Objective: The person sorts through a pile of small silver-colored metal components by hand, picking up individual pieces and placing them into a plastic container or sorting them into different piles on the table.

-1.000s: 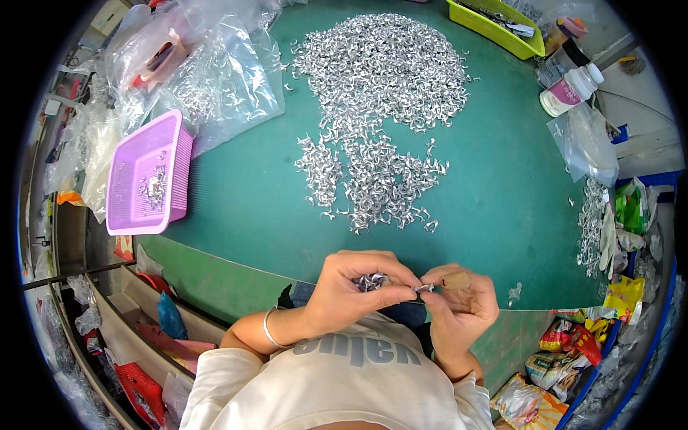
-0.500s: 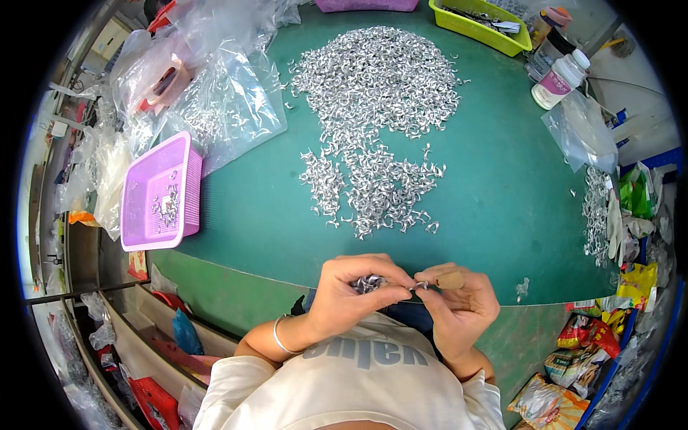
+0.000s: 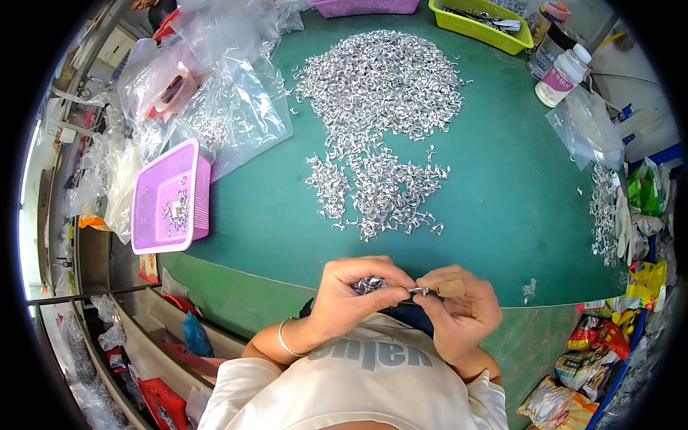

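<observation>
Seen from above, a person's left hand (image 3: 355, 297) is cupped shut around a small bunch of metal clips (image 3: 367, 284). The right hand (image 3: 459, 312) pinches one small metal clip (image 3: 418, 291) between thumb and forefinger, its long axis lying sideways, pointing toward the left hand. Both hands hover just below the near edge of the green table (image 3: 502, 186), where a large pile of clips (image 3: 380, 122) lies.

a green surface (image 3: 502, 186) carries a big heap of small metal clips (image 3: 376, 122), a purple basket (image 3: 170, 197), clear plastic bags (image 3: 229, 107), a white bottle (image 3: 564, 75) and a yellow-green tray (image 3: 481, 25).
</observation>
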The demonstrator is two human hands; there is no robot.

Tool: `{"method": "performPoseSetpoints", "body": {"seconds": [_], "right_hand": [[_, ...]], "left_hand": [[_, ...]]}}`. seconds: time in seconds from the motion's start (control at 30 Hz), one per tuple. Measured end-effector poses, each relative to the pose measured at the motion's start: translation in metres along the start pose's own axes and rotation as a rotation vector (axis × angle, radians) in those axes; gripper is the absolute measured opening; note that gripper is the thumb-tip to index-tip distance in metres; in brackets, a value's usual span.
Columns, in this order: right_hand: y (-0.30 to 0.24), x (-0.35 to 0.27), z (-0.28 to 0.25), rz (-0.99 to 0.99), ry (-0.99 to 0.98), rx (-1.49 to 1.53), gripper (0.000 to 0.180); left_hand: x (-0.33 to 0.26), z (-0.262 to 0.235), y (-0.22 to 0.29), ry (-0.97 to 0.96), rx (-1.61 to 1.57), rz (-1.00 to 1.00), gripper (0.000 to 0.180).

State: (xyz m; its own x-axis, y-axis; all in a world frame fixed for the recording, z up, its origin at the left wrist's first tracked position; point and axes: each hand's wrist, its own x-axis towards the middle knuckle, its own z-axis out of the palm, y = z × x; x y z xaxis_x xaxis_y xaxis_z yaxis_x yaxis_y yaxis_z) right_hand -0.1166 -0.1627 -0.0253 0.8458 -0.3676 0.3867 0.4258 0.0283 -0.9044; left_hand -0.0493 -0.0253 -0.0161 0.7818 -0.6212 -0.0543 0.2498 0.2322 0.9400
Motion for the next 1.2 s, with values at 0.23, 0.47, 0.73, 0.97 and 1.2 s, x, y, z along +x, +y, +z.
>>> {"method": "performPoseSetpoints", "body": {"seconds": [0.23,0.47,0.73,0.97,1.2], "right_hand": [[-0.003,0.001,0.000,-0.026,0.021,-0.022,0.030],[0.021,0.007,-0.020,0.096,0.225,-0.300,0.026],[0.064,0.021,-0.044,0.149,-0.184,-1.105,0.025],[0.058,0.018,-0.049,0.333,-0.031,-0.582,0.028],[0.031,0.006,-0.036,0.706,-0.007,0.407,0.025]], "left_hand": [[0.000,0.002,0.002,-0.006,-0.070,-0.097,0.009],[0.007,-0.004,-0.012,0.083,-0.686,-0.373,0.009],[0.017,-0.011,-0.036,0.159,-0.682,-0.421,0.008],[0.020,-0.011,-0.047,0.183,-0.503,-0.388,0.018],[0.027,0.003,-0.041,0.157,-0.025,-0.191,0.015]]}}
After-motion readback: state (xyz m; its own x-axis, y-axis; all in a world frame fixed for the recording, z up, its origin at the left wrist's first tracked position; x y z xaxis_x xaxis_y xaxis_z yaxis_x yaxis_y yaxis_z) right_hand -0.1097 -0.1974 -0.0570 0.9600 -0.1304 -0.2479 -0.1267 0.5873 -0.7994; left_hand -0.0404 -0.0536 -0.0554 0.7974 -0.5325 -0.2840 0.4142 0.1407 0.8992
